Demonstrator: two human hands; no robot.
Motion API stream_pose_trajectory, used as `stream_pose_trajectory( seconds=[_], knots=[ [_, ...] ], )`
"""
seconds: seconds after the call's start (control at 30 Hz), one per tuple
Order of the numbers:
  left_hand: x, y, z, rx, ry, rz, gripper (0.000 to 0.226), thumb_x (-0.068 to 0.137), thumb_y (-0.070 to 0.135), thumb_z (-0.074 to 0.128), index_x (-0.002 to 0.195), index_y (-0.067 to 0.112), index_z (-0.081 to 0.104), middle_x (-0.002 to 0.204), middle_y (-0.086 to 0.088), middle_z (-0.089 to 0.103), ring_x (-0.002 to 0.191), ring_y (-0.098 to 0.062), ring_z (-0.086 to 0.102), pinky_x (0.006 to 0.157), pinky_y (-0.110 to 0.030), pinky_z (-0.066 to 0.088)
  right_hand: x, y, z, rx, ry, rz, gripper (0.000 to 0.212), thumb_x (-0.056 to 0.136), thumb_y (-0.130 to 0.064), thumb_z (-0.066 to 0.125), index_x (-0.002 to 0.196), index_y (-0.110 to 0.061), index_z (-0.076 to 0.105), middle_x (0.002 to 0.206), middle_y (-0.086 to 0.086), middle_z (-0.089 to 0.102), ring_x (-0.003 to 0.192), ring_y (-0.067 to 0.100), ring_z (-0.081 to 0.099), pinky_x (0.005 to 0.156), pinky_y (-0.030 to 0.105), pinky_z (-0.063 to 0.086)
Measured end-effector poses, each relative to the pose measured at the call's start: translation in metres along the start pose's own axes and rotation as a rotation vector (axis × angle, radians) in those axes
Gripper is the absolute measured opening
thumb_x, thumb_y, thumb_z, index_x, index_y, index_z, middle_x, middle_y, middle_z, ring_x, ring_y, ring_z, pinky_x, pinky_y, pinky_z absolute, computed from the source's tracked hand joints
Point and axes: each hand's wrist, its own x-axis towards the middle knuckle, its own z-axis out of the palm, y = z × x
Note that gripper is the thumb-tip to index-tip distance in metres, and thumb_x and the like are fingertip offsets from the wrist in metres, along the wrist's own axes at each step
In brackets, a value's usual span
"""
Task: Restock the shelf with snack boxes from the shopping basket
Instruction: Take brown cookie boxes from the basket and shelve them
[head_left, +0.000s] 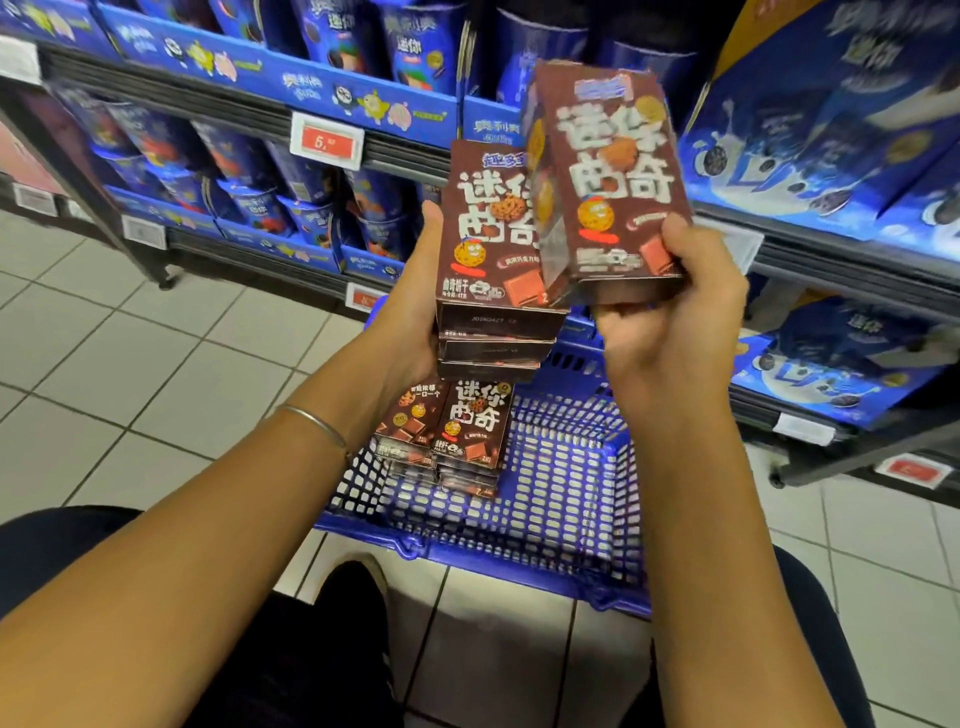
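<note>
Gripping a stack (493, 244) in my left hand (415, 296), one box (608, 176) in my right hand (675, 322) — more boxes (452, 431) in basket (571, 519), unshelved.

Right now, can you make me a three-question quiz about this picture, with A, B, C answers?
1. Where is the basket?
A. on a table
B. on the floor
C. on a chair

2. What colour are the boxes in the basket?
A. brown
B. green
C. white

3. What is the right hand doing?
A. hanging empty
B. holding a bottle
C. gripping a box

Answers:
1 B, it stands on the pale tiles.
2 A, their fronts are brown with white letters.
3 C, its fingers curl round the box's lower end.
</note>
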Motion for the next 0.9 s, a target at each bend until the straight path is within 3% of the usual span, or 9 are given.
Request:
stream_pose_trajectory(
  seconds=[0.07, 0.17, 0.23, 0.33, 0.43, 0.53, 0.7, 0.83, 0.9],
  knots=[
    [0.003, -0.001, 0.004, 0.001, 0.021, -0.004, 0.075, 0.102, 0.074, 0.033, 0.093, 0.021, 0.087, 0.104, -0.007, 0.082, 0.091, -0.025, 0.081, 0.068, -0.036, 0.065, 0.006, -0.001, 0.0, -0.032, -0.045, 0.112, 0.01, 0.095, -0.017, 0.059, 0.093, -0.017, 0.069, 0.097, 0.002, 0.075, 0.098, 0.021, 0.069, 0.097, 0.046, 0.056],
    [0.004, -0.003, 0.008, 0.032, -0.007, -0.004, 0.075, 0.101, 0.075, 0.032, 0.097, 0.024, 0.087, 0.109, -0.006, 0.081, 0.097, -0.026, 0.08, 0.07, -0.037, 0.065, 0.01, -0.001, -0.003, -0.176, -0.056, 0.174, 0.011, 0.092, -0.026, 0.061, 0.085, -0.024, 0.069, 0.096, 0.0, 0.074, 0.098, 0.022, 0.069, 0.1, 0.053, 0.052],
    [0.013, -0.007, 0.005, 0.028, 0.007, -0.012, 0.075, 0.102, 0.075, 0.032, 0.095, 0.025, 0.087, 0.107, -0.005, 0.082, 0.095, -0.024, 0.08, 0.069, -0.036, 0.065, 0.012, 0.0, -0.003, -0.209, -0.087, 0.188, 0.011, 0.092, -0.029, 0.061, 0.091, -0.024, 0.071, 0.101, 0.002, 0.073, 0.102, 0.023, 0.069, 0.101, 0.055, 0.052],
    [0.022, -0.006, 0.003, 0.015, 0.008, -0.004, 0.07, 0.102, 0.074, 0.034, 0.118, 0.021, 0.076, 0.114, -0.007, 0.08, 0.101, -0.027, 0.079, 0.074, -0.039, 0.065, 0.017, 0.004, 0.0, -0.296, -0.033, 0.176, 0.017, 0.091, -0.033, 0.06, 0.101, -0.022, 0.069, 0.103, 0.001, 0.073, 0.102, 0.021, 0.069, 0.099, 0.049, 0.054],
    [0.032, -0.005, -0.001, 0.008, 0.04, 0.003, 0.069, 0.102, 0.073, 0.038, 0.103, 0.023, 0.085, 0.109, -0.008, 0.081, 0.097, -0.028, 0.08, 0.072, -0.04, 0.065, 0.027, 0.012, 0.005, -0.332, 0.011, 0.184, 0.025, 0.091, -0.034, 0.061, 0.11, -0.018, 0.065, 0.103, 0.002, 0.073, 0.1, 0.021, 0.069, 0.094, 0.047, 0.054],
    [0.036, 0.0, -0.009, -0.019, 0.079, -0.009, 0.071, 0.106, 0.069, 0.034, 0.089, 0.025, 0.087, 0.102, -0.005, 0.082, 0.091, -0.024, 0.08, 0.07, -0.036, 0.064, 0.034, 0.017, 0.021, -0.369, 0.025, 0.215, 0.012, 0.093, -0.03, 0.062, 0.098, -0.019, 0.065, 0.09, -0.003, 0.073, 0.088, 0.017, 0.069, 0.088, 0.045, 0.054],
    [0.003, 0.037, -0.006, -0.068, 0.157, -0.061, 0.071, 0.108, 0.066, 0.032, 0.085, 0.026, 0.087, 0.093, -0.001, 0.082, 0.083, -0.021, 0.08, 0.068, -0.033, 0.064, 0.028, -0.011, 0.073, -0.425, 0.045, 0.335, 0.026, 0.086, -0.031, 0.067, 0.105, -0.013, 0.066, 0.09, -0.001, 0.073, 0.087, 0.017, 0.07, 0.091, 0.046, 0.054],
    [-0.041, 0.103, 0.031, -0.072, 0.167, -0.039, 0.067, 0.111, 0.058, 0.031, 0.092, 0.026, 0.087, 0.097, -0.001, 0.083, 0.088, -0.019, 0.08, 0.072, -0.032, 0.064, 0.014, -0.075, 0.126, -0.448, -0.019, 0.416, 0.042, 0.068, -0.035, 0.067, 0.105, -0.016, 0.062, 0.079, -0.005, 0.071, 0.07, 0.01, 0.068, 0.071, 0.033, 0.054],
    [-0.068, 0.14, 0.054, -0.074, 0.186, -0.034, 0.063, 0.111, 0.055, 0.034, 0.094, 0.025, 0.087, 0.099, -0.002, 0.083, 0.09, -0.02, 0.08, 0.073, -0.033, 0.064, 0.005, -0.115, 0.158, -0.466, -0.038, 0.446, 0.037, 0.073, -0.032, 0.069, 0.105, -0.014, 0.063, 0.079, -0.003, 0.071, 0.073, 0.012, 0.067, 0.076, 0.036, 0.054]
  ],
)
